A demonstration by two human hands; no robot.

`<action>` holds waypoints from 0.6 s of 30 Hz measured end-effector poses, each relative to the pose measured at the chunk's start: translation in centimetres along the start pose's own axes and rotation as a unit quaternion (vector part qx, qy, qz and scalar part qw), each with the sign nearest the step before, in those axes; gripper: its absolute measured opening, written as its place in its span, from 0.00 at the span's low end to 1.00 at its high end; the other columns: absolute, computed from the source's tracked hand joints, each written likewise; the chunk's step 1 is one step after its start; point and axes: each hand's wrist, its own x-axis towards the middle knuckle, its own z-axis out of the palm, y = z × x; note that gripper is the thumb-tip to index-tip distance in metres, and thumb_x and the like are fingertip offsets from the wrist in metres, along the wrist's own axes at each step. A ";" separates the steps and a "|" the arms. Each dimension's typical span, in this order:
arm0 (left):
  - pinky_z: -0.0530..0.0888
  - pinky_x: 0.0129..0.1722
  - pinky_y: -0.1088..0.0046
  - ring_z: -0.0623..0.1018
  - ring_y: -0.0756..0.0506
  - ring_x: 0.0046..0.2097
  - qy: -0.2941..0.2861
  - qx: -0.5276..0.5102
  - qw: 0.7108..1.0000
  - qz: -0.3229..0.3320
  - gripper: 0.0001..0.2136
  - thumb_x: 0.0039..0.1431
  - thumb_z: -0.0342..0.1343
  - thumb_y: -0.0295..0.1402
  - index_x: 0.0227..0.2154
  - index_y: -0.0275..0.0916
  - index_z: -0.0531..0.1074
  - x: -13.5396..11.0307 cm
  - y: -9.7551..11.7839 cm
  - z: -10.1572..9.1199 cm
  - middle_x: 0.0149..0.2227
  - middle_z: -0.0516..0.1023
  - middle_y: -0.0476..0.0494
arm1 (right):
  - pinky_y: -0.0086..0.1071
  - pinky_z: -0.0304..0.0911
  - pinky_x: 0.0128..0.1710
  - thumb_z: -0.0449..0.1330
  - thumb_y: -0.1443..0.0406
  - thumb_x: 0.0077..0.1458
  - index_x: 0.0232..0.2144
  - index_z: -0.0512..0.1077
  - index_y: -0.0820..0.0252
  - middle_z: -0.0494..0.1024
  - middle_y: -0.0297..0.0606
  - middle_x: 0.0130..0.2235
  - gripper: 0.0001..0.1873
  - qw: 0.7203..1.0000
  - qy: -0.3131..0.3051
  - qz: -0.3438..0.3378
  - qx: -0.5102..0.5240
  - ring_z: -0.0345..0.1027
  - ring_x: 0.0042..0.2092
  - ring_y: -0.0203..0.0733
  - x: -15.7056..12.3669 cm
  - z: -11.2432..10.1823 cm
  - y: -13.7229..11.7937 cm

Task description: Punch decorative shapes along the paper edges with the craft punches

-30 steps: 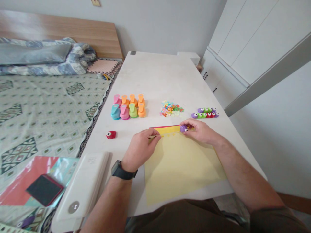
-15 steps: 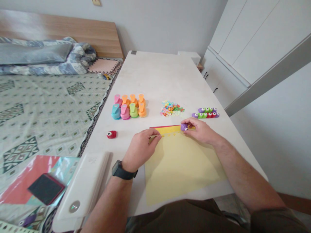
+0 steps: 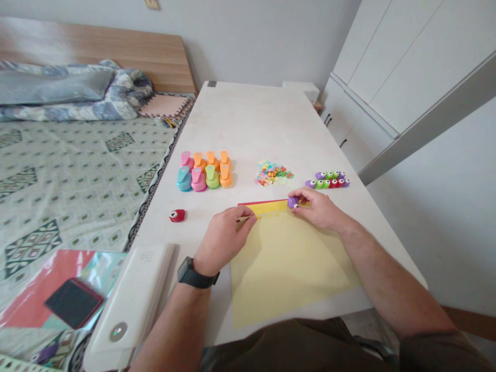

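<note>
The left hand is nearly closed, thumb and forefinger pinching the pale yellow sheet near its far left corner. The right hand curls around a small purple punch, thumb on the near side and fingers on the far side, at the sheet's far edge. Small bright yellow marks run along that edge between the hands. Beyond it show a bright yellow strip and a thin red edge. The pale sheet spreads over the near part of the white table. Farther back stand eight large punches in two rows, a heap of coloured paper bits and two rows of small punches. A red punch sits alone, left of the left hand.
</note>
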 end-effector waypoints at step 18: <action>0.70 0.40 0.69 0.79 0.46 0.39 0.005 0.010 1.000 -0.004 0.10 0.67 0.53 0.41 0.37 0.43 0.76 -0.1 -0.2 0.2 0.38 0.82 0.50 | 0.44 0.66 0.54 0.68 0.64 0.52 0.49 0.76 0.56 0.80 0.40 0.48 0.20 0.999 -0.032 0.001 0.011 0.74 0.48 0.46 -0.2 -0.5 -0.1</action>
